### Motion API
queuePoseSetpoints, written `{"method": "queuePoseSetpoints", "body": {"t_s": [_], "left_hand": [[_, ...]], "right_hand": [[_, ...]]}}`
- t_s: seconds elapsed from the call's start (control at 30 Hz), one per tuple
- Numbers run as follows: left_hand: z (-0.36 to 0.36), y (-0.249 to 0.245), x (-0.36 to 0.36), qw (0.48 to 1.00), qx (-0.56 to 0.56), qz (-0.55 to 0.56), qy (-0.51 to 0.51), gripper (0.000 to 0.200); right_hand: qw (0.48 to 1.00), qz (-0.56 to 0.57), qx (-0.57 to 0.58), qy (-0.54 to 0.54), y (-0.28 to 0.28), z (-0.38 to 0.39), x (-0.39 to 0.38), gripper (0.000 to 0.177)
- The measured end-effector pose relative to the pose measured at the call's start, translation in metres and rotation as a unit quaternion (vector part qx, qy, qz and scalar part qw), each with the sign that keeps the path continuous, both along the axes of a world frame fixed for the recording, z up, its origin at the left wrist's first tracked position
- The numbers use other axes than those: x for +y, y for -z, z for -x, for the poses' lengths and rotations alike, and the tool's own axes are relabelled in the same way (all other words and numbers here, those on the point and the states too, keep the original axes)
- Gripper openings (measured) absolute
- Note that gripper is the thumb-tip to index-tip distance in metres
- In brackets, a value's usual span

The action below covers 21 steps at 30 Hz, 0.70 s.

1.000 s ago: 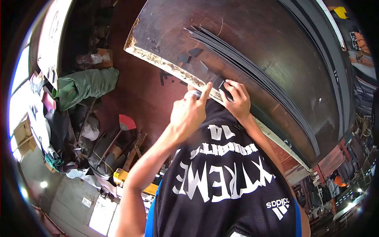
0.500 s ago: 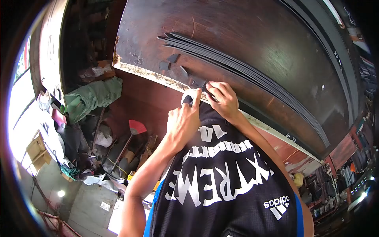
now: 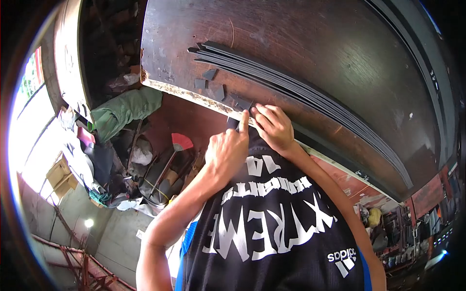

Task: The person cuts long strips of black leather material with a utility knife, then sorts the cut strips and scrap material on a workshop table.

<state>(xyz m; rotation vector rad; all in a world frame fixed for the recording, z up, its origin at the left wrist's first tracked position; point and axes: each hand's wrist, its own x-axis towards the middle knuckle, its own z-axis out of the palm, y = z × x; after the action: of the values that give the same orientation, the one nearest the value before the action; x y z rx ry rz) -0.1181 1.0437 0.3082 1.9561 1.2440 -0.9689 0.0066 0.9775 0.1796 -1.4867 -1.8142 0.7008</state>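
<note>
At the table's near edge, my right hand (image 3: 274, 125) is closed with bent fingers on the end of a black flat strip (image 3: 335, 149) that runs along the edge to the right. Close beside it is my left hand (image 3: 225, 151), index finger stretched to the edge and the other fingers curled round a dark handle-like tool (image 3: 233, 123); its working end is hidden. Small black cut pieces (image 3: 210, 74) lie just beyond the fingertips, one (image 3: 241, 101) almost touching them. Further in, a bundle of long black strips (image 3: 291, 87) rests on the tabletop.
The brown wooden table (image 3: 310, 34) has a worn pale edge (image 3: 189, 95). More long dark strips (image 3: 429, 82) line its far right side. Below left are a green cloth bundle (image 3: 127, 111), a red fan-shaped thing (image 3: 182, 142) and a cardboard box (image 3: 60, 177).
The view has shifted slightly. One small black piece near the edge has turned and now lies flatter. Both hands stay together at the edge, the left fingertip slightly lower.
</note>
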Motion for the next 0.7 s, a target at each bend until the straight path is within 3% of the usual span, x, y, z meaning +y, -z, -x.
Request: {"method": "queuePoseSetpoints", "body": {"t_s": [0.13,0.47,0.7], "left_hand": [[0.000,0.005,-0.006,0.999,0.014,0.000,-0.033,0.076],[-0.003,0.008,-0.003,0.998,0.000,0.029,-0.053,0.078],[0.013,0.021,-0.030,0.996,-0.028,-0.036,-0.081,0.079]], "right_hand": [[1.000,0.009,0.009,0.001,0.002,0.001,-0.001,0.016],[0.998,0.037,0.030,-0.031,-0.001,-0.005,0.004,0.019],[0.999,0.020,0.028,-0.009,0.000,0.001,0.006,0.020]]}}
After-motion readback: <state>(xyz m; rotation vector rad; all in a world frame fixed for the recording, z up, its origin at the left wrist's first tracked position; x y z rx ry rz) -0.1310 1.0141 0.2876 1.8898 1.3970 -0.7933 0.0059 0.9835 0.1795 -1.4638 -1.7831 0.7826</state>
